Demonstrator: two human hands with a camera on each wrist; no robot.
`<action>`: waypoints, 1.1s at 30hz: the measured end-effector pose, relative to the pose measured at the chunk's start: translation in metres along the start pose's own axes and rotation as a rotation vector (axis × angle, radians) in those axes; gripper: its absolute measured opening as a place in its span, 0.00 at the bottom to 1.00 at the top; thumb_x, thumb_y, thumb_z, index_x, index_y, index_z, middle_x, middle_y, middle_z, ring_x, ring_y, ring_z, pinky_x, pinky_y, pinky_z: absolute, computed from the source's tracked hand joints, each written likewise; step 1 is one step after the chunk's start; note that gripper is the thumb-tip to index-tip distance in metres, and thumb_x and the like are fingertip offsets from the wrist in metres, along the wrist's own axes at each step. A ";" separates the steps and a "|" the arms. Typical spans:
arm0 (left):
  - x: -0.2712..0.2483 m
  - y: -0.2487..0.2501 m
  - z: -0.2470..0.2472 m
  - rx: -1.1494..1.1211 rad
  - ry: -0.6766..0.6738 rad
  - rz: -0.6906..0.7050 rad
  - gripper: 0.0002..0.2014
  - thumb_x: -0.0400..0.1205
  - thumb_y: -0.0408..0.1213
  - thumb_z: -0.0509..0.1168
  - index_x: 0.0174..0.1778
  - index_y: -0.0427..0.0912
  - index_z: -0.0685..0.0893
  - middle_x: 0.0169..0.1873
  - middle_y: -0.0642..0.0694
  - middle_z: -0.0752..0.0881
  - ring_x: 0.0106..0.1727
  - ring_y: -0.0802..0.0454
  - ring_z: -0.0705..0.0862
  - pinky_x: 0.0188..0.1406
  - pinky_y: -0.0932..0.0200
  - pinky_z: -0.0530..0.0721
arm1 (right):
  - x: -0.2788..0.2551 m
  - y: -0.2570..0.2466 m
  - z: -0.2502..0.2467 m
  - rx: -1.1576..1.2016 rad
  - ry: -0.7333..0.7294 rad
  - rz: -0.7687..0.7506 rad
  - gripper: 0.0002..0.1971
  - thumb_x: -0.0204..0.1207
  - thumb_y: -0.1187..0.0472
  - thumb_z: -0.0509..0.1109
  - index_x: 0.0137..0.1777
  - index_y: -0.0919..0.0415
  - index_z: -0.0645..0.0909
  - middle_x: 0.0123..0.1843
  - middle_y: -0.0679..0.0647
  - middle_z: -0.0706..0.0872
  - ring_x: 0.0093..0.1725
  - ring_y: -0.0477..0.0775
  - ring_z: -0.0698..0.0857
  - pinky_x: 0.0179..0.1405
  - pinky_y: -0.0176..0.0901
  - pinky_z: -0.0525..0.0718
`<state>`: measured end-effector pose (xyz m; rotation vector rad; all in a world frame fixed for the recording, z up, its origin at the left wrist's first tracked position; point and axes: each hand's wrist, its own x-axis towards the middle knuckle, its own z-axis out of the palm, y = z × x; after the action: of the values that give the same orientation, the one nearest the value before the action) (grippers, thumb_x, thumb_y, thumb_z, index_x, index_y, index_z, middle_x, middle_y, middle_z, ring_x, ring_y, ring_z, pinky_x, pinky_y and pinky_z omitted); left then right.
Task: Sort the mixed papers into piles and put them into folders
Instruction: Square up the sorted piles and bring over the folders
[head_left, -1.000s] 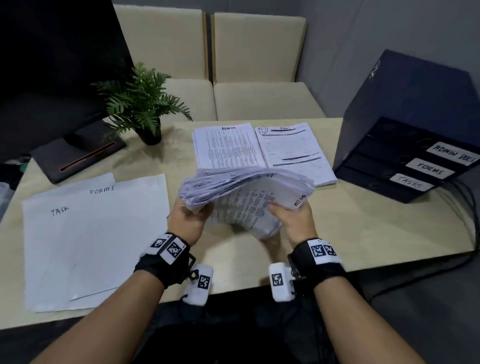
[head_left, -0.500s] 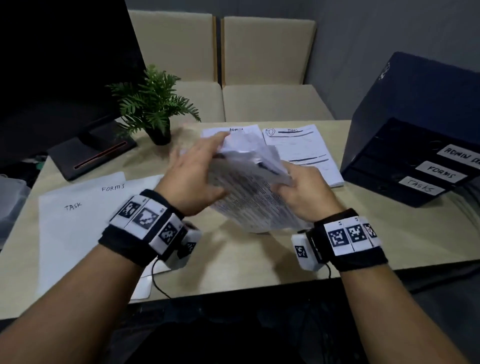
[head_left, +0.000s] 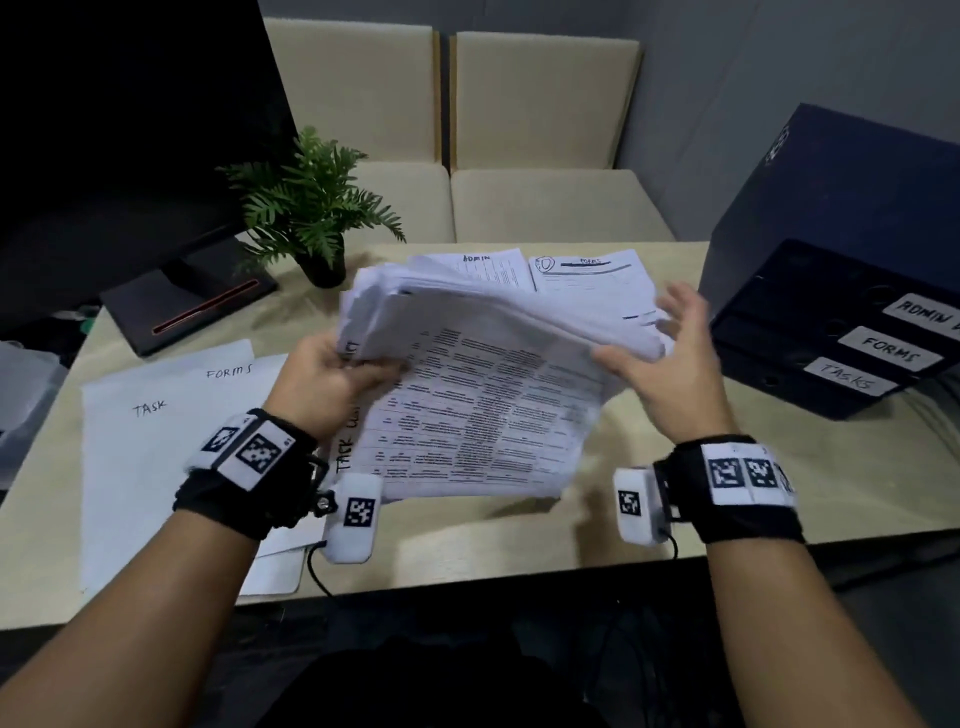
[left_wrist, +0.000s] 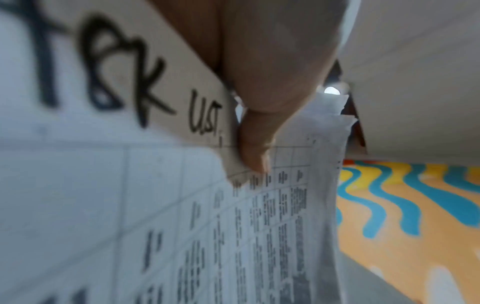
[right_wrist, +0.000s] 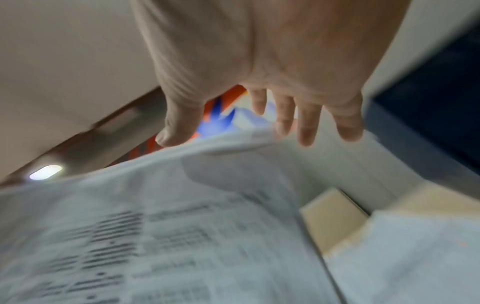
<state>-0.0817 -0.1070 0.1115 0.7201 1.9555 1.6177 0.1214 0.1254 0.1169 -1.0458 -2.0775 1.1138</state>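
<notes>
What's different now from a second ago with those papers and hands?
Both hands held the stack at its near edge. Now the left hand alone grips it, at its left edge, and the stack has turned. The right hand has let go and spread open by its right edge. The sorted piles, plant and box have not moved.

Printed sheet (head_left: 467, 415) in my left hand (head_left: 322, 384): "TASK LIST", handwritten
Blank sheets (head_left: 156, 467) at my left: "TASK", "FORMS"
Far-left page (head_left: 483, 265): "ADMIN"
Far-right page (head_left: 589, 270): "FORMS"
Drawer box (head_left: 831, 218) labels: "ADMIN" (cut off), "FORMS", "TASKS"
</notes>
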 end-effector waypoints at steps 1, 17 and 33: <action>-0.001 -0.004 -0.004 -0.069 0.029 -0.049 0.11 0.74 0.17 0.69 0.36 0.39 0.86 0.26 0.55 0.89 0.32 0.58 0.86 0.35 0.68 0.85 | -0.001 0.011 0.000 0.099 0.019 0.062 0.52 0.61 0.51 0.86 0.81 0.55 0.59 0.77 0.52 0.71 0.73 0.50 0.73 0.76 0.51 0.71; -0.004 -0.047 -0.011 0.015 0.115 0.081 0.16 0.65 0.39 0.76 0.48 0.55 0.87 0.44 0.64 0.90 0.52 0.57 0.88 0.52 0.61 0.84 | -0.017 0.030 0.026 0.562 -0.217 0.000 0.26 0.63 0.86 0.74 0.49 0.54 0.89 0.47 0.43 0.92 0.50 0.43 0.89 0.50 0.39 0.85; 0.021 -0.004 0.021 0.314 0.122 0.318 0.07 0.72 0.37 0.70 0.45 0.45 0.89 0.39 0.49 0.90 0.45 0.47 0.88 0.46 0.54 0.84 | -0.022 0.029 0.008 -0.134 -0.054 0.058 0.57 0.59 0.56 0.87 0.83 0.51 0.54 0.81 0.52 0.64 0.79 0.51 0.64 0.80 0.51 0.63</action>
<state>-0.0836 -0.0781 0.1035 1.1264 2.3089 1.5743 0.1381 0.1142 0.0859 -1.1577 -2.2032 1.0527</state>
